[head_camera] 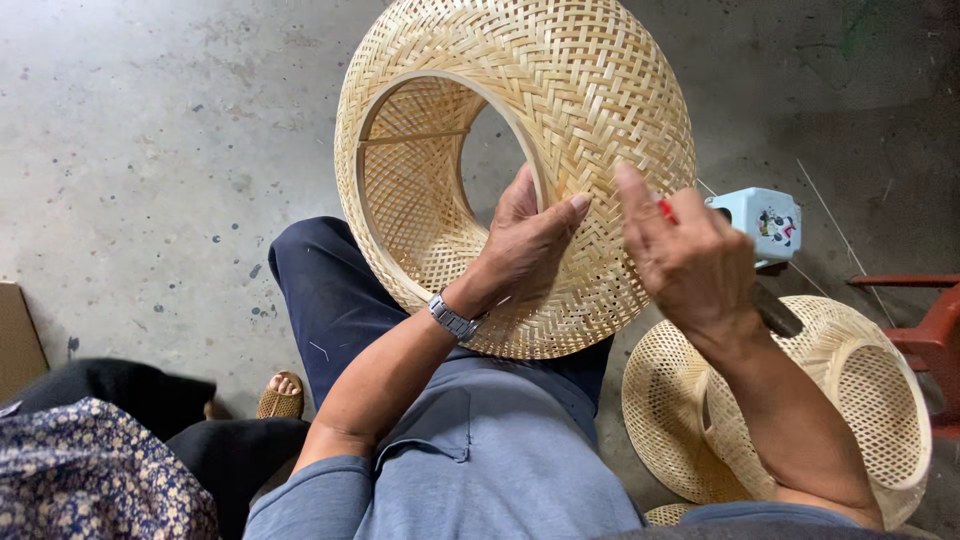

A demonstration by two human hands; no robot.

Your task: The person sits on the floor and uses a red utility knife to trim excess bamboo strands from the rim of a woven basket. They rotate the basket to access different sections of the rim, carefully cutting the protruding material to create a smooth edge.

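Resting on the person's lap, a big woven bamboo shade [560, 110] is held up near the middle of the view, a bit toward twelve o'clock. Its round opening is turned toward nine o'clock, and a thin stick can be seen across the inside. The left hand [520, 245] is wrapped around the rim of that opening, with the thumb on the outside weave and the fingers tucked inside, so the shade is gripped tight. A silver watch [453, 318] is worn on that wrist. The right hand [690, 260] is pressed on the outside of the shade at about three o'clock. Its fingers are closed around something small with a red tip [666, 210], but what it is cannot be told. A dark handle [778, 312] is seen sticking out just below that hand.

A second woven shade [860, 390] is set on the grey floor [150, 150] at about four o'clock, partly hidden by the right arm. A small pale blue box [757, 222] is seen just behind the right hand. A red stool [925, 335] is placed at three o'clock. Flowery cloth [90, 470] and a sandaled foot [282, 395] of another person are seen at eight o'clock.
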